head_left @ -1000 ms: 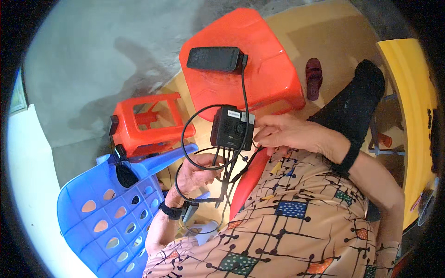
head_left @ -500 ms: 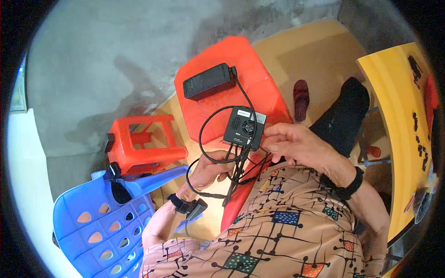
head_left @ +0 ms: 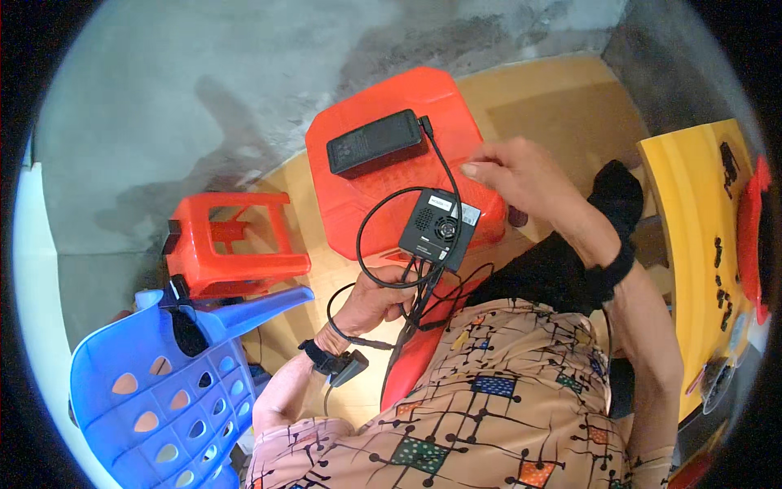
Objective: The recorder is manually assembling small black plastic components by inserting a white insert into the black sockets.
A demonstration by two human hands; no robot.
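My left hand [head_left: 371, 303] is closed round a bundle of black cables [head_left: 420, 292] just below a small black box [head_left: 441, 231]. The box has a round fan, a dotted grille and pale labels; it sits over the near edge of a red plastic stool [head_left: 342, 216]. Farther back on that stool lies a black power adapter [head_left: 376, 143], its cord looping down past the box. My right hand [head_left: 521, 175] hovers beside the stool's right edge, fingers loosely bent, with nothing visible in it. Its palm side is hidden.
A smaller red stool [head_left: 195, 253] and a blue plastic chair [head_left: 155, 391] stand at left. To the right, a yellow table [head_left: 692, 179] carries several small dark pieces. A grey wall [head_left: 163, 114] rises behind. My dark-clad leg [head_left: 538, 265] extends beside the stool.
My right hand has left the cables beside the box and moved up and away toward the stool's right side. The left hand keeps its hold on the cables. The view has shifted slightly.
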